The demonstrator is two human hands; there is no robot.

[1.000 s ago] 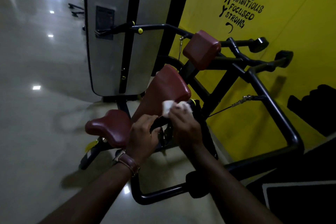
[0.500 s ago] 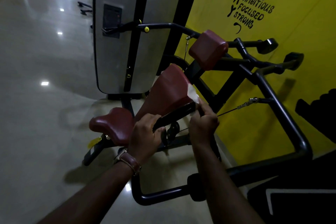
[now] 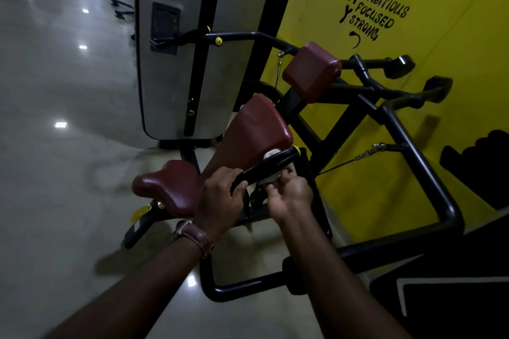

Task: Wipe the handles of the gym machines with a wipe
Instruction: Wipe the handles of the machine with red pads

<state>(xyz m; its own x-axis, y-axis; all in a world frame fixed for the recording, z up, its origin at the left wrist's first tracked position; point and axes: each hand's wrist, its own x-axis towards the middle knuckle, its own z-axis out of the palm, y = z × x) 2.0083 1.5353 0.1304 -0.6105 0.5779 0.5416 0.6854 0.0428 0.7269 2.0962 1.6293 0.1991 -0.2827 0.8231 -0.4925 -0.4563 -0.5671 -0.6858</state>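
A black padded handle [image 3: 271, 164] of a curl machine runs diagonally in front of its dark red arm pad [image 3: 254, 129]. My left hand [image 3: 220, 197], with a brown leather strap on the wrist, grips the handle's near end. My right hand [image 3: 289, 197] is under the handle, palm up, pressing a white wipe [image 3: 271, 178] against its underside. A bit of the wipe also peeks out above the handle near its yellow-tipped far end.
The dark red seat [image 3: 168, 187] is to the left, a second red pad [image 3: 312, 70] farther back. The grey weight-stack cover [image 3: 203, 44] stands behind. Black frame tubes [image 3: 421, 162] and a cable run beside the yellow wall [image 3: 454, 22]. Glossy floor [image 3: 55, 146] lies left.
My right hand has moved from the handle's far end down to its underside with the wipe, turning palm up. My left hand has kept its grip.
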